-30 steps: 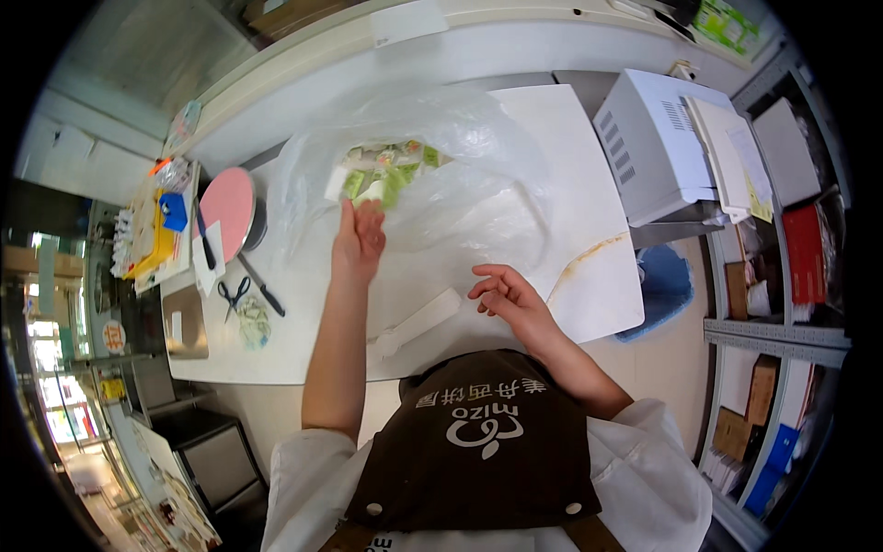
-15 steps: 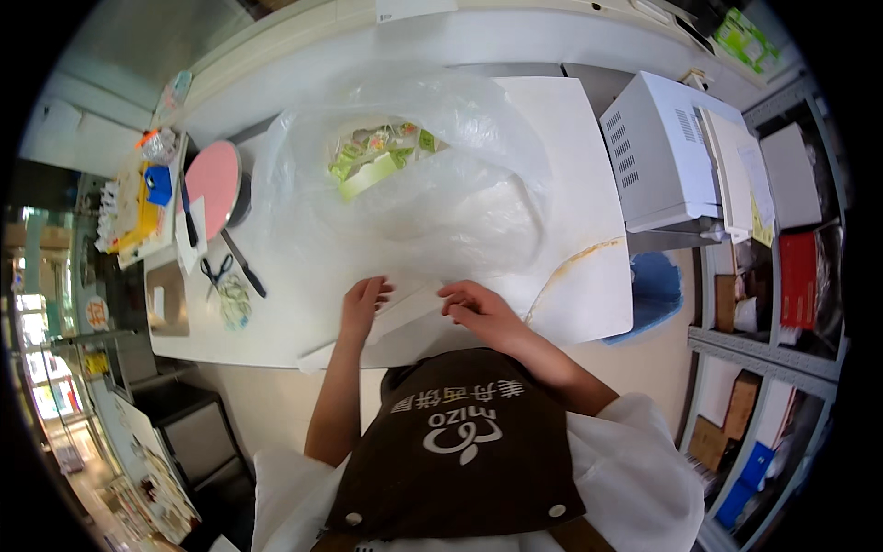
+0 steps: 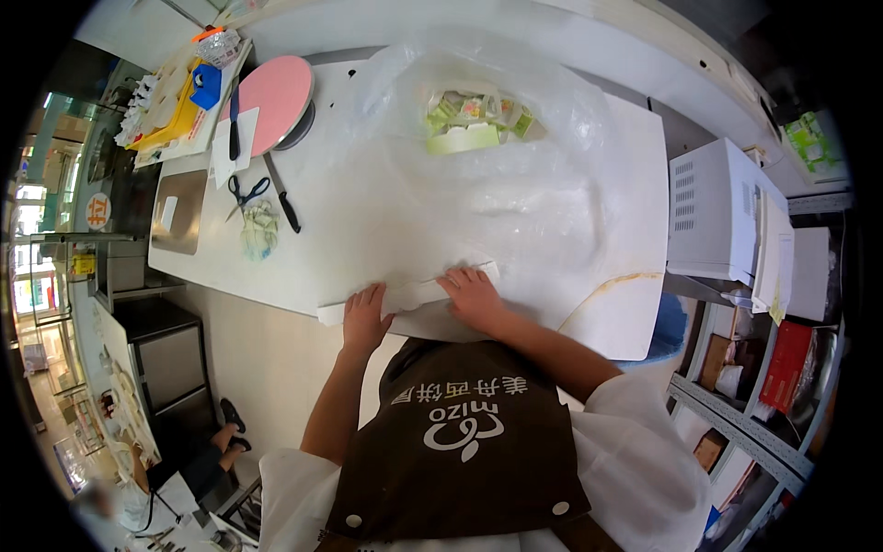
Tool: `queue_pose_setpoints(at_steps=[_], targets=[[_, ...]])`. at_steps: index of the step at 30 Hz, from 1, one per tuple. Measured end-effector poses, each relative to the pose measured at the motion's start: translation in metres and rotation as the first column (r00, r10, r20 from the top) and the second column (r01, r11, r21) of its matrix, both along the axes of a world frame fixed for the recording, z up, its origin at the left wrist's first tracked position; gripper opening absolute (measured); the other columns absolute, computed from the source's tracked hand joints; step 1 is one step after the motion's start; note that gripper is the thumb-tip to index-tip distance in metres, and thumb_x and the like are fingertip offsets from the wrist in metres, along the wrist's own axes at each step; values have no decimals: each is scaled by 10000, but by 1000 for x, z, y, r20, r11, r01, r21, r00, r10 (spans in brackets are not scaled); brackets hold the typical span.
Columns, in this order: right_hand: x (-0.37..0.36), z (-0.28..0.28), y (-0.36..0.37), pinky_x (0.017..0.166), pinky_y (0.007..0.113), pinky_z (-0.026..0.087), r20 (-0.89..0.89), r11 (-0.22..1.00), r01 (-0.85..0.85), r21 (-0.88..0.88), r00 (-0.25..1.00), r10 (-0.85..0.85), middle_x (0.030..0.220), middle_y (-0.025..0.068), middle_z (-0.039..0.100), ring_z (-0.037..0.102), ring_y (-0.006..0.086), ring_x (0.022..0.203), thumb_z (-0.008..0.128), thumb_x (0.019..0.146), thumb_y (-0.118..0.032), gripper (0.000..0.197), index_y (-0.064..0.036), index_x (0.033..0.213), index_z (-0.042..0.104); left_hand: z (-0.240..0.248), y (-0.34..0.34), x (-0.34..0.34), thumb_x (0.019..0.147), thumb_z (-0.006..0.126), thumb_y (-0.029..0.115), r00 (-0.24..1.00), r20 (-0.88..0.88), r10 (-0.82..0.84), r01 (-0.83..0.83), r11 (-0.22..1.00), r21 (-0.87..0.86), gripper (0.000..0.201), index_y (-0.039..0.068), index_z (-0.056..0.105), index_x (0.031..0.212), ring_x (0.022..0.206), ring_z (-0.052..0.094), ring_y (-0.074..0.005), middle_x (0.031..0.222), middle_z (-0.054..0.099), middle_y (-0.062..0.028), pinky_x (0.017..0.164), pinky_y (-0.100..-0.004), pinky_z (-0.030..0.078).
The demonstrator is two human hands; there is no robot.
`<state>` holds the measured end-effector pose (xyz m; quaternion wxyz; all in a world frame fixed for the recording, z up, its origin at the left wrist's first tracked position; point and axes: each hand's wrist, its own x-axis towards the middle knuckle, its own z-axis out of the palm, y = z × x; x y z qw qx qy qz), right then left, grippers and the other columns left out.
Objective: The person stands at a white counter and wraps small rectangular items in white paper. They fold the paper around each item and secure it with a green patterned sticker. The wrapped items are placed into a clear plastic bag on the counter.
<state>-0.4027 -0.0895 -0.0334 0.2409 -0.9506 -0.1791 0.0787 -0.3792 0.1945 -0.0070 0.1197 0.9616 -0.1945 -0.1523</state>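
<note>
A long, narrow white folded strip [image 3: 416,293], paper or thin card, lies slantwise along the table's near edge. Across its left part rests my left hand [image 3: 367,316], fingers stretched over it and the thumb out to the side. My right hand [image 3: 471,293] lies on the strip nearer its right end, fingers extended and flat. Beyond both hands spreads a big clear plastic bag [image 3: 543,207], crumpled and open. Inside it are several green and white printed cartons [image 3: 463,138], partly veiled by the film.
On the left of the white table [image 3: 303,267] are scissors [image 3: 248,190], a black-handled knife [image 3: 283,195], a crumpled pale bundle [image 3: 259,230], a pink turntable [image 3: 271,101] and a metal tray [image 3: 177,212]. A white appliance [image 3: 722,212] and shelving stand right. Another person's legs [image 3: 223,446] show lower left.
My hands have come down from just above the strip and now lie on it, fingers straightened. The whole view has turned, so the table sits differently in it.
</note>
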Motion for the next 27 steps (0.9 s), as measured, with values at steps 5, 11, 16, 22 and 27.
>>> queue_pose_setpoints(at_steps=[5, 11, 16, 22, 27], targets=[[7, 6, 3, 1124, 487, 384, -126, 998, 16, -56, 992, -23, 1388, 92, 551, 473, 334, 1350, 746, 832, -202, 567, -136, 1370, 578, 1, 5, 23, 800, 837, 226, 987, -76, -142, 135, 986, -98, 683, 80, 544, 1400, 1203, 599, -319, 1364, 601, -95, 1075, -476, 442], [11, 17, -6, 1111, 479, 386, -169, 994, 94, -60, 980, -103, 1386, 77, 561, 475, 328, 1351, 762, 843, -231, 546, -143, 1354, 593, -6, 19, 32, 797, 841, 269, 969, -9, -246, 234, 933, -275, 648, 78, 576, 1357, 1174, 613, -310, 1344, 625, -95, 1037, -466, 459], [9, 15, 9, 1062, 466, 423, -86, 983, 180, -28, 980, -182, 1343, 47, 592, 525, 308, 1258, 784, 820, -212, 500, -167, 1296, 640, 5, 21, 56, 823, 820, 311, 950, 3, -313, 293, 885, -362, 623, 78, 582, 1349, 1165, 617, -309, 1335, 628, -94, 1021, -472, 463], [9, 38, 12, 1080, 466, 416, -97, 967, 250, -43, 963, -253, 1359, 79, 612, 519, 319, 1299, 751, 877, -233, 463, -138, 1316, 636, 33, 17, 71, 830, 808, 373, 951, -131, -280, 216, 906, -363, 615, 100, 593, 1337, 1126, 640, -333, 1279, 642, -105, 947, -446, 516], [-8, 54, 3, 1068, 465, 412, -100, 954, 293, 62, 953, -286, 1298, 109, 630, 533, 331, 1257, 688, 930, -236, 420, -103, 1323, 618, 63, 3, 64, 853, 785, 416, 942, -243, -229, 140, 932, -335, 610, 114, 591, 1347, 1070, 670, -321, 1260, 645, -89, 898, -423, 547]])
